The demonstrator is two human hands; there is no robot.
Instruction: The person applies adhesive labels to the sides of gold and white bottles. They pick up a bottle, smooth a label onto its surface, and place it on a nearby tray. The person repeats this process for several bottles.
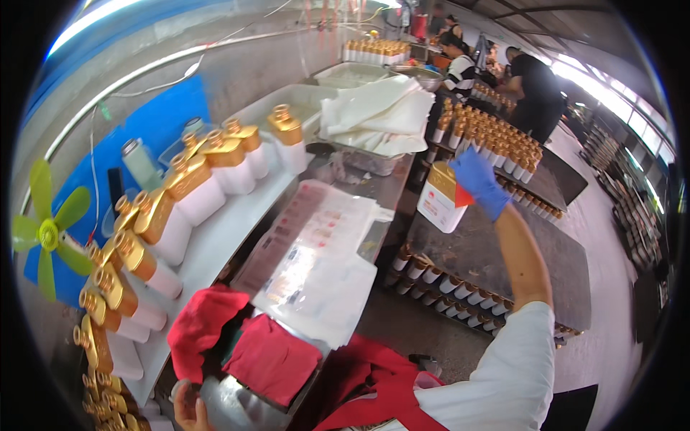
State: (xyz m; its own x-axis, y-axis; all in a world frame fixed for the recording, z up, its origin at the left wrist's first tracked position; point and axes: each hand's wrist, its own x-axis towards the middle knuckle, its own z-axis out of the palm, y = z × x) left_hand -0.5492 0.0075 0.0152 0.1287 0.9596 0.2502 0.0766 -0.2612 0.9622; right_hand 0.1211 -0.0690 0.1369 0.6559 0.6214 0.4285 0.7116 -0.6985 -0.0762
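Note:
My right hand, in a blue glove, is stretched out to the right and closed on the top of a flat bottle. The bottle has a white body with red print and a gold shoulder, and tilts over a dark stacked board. A small orange-red piece shows beneath the glove; what it is I cannot make out. At the lower edge my bare left hand is partly cut off, its fingers apart. Just above it lies a bunched red cloth, next to a folded red cloth.
Gold-and-white bottles line the shelf at left, beside a green fan. Printed film sheets cover the bench. White sheets lie farther back. Boards stacked over bottles stand at right; co-workers are beyond.

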